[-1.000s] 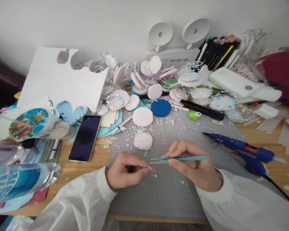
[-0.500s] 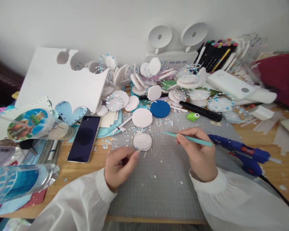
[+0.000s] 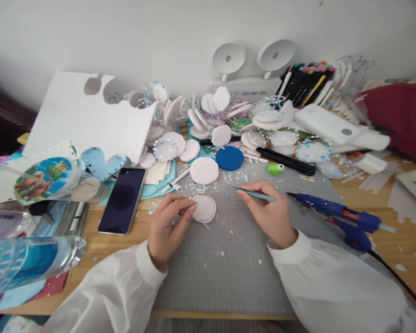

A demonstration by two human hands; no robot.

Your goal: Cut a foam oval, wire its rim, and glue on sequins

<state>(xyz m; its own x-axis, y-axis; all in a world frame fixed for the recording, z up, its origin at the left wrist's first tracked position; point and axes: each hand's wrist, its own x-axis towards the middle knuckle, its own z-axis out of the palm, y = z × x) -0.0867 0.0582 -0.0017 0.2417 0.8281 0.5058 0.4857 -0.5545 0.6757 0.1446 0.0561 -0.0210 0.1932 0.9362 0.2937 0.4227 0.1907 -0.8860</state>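
My left hand (image 3: 169, 226) pinches the left edge of a small white foam disc (image 3: 205, 209) with thumb and fingertips; the disc lies on the grey cutting mat (image 3: 225, 277) and has a thin outline on its face. Between the thumb and fingers of my right hand (image 3: 268, 212) is a pair of teal tweezers (image 3: 258, 194), tips pointing left above the mat. Just behind the pinched disc rests a plain white foam disc (image 3: 204, 170), beside a round blue disc (image 3: 229, 158). Small paper scraps and sequins are strewn around them.
A blue hot glue gun (image 3: 339, 215) lies right of my right hand, its cord trailing forward. A phone (image 3: 122, 200), a cup (image 3: 45, 178) and a bottle (image 3: 31, 263) stand left. Behind are piled foam discs (image 3: 175, 111), a black cutter (image 3: 286, 161) and a two-headed lamp (image 3: 244, 88).
My left hand has risen slightly and now pinches the foam disc's edge. My right hand has moved left with the tweezers, bringing their tips closer to the disc.
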